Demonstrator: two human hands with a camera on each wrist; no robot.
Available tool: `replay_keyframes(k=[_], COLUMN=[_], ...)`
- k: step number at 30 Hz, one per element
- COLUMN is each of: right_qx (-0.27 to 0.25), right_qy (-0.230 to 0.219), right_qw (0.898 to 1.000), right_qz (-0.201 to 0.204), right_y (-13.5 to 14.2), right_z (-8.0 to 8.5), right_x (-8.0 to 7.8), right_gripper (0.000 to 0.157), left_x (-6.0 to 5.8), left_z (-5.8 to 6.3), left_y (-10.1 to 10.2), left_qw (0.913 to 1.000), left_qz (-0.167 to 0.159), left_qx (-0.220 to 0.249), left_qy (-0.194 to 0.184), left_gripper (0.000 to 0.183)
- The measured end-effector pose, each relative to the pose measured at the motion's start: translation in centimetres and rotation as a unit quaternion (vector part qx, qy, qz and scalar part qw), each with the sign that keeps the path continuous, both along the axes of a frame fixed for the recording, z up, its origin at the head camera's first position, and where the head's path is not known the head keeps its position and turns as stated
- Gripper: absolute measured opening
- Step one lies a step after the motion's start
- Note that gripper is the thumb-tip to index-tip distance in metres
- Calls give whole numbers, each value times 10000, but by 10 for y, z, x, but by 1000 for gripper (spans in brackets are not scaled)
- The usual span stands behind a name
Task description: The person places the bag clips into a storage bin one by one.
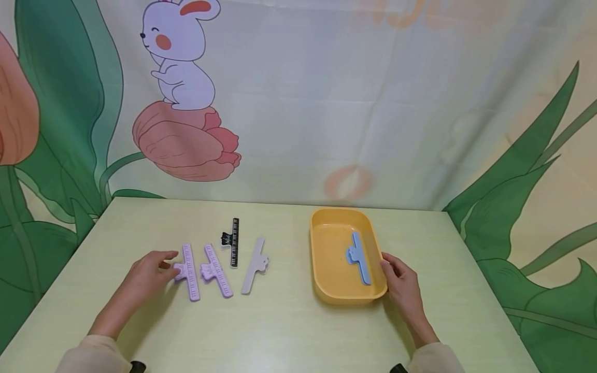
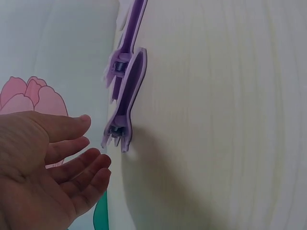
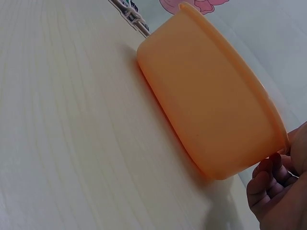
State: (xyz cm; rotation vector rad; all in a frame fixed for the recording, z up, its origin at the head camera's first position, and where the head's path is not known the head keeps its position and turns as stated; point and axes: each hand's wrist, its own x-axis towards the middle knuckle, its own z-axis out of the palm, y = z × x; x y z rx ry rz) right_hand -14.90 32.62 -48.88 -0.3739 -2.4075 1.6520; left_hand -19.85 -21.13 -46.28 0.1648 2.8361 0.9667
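Note:
My left hand [image 1: 151, 274] is at the left end of a row of bag clips, its thumb and fingers parted around nothing. Its fingertips come right up to the handle of the leftmost purple clip [image 1: 190, 274]; in the left wrist view a small gap shows between the hand [image 2: 62, 163] and that clip [image 2: 129, 96]. A second purple clip [image 1: 217, 272] lies just to the right. My right hand [image 1: 403, 282] pinches the right rim of a yellow plastic bin [image 1: 326, 298], thumb at the rim and fingers curled below it. One blue clip [image 1: 360, 261] lies inside the bin.
A black clip with a piano-key pattern [image 1: 235, 243] and a pale grey clip [image 1: 255, 265] lie between the purple clips and the bin. The light wooden table [image 1: 261, 336] ends at a printed cloth backdrop [image 1: 289, 103].

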Motion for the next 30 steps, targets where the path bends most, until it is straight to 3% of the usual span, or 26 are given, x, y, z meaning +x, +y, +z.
replay_keyframes(k=[9,30], right_qx=[50,11], right_qy=[-64,-52], right_qw=[10000,10000], right_qz=[-3,28], right_y=[-1,-1], right_z=[2,3], right_x=[1,1], right_gripper=[40,43], left_x=[0,-4], left_z=[-9,-13], left_y=[-1,-2], left_qw=[10000,9993], left_qz=[-54,-320], left_qx=[1,-192], left_qy=[53,-88], left_gripper=[50,62])
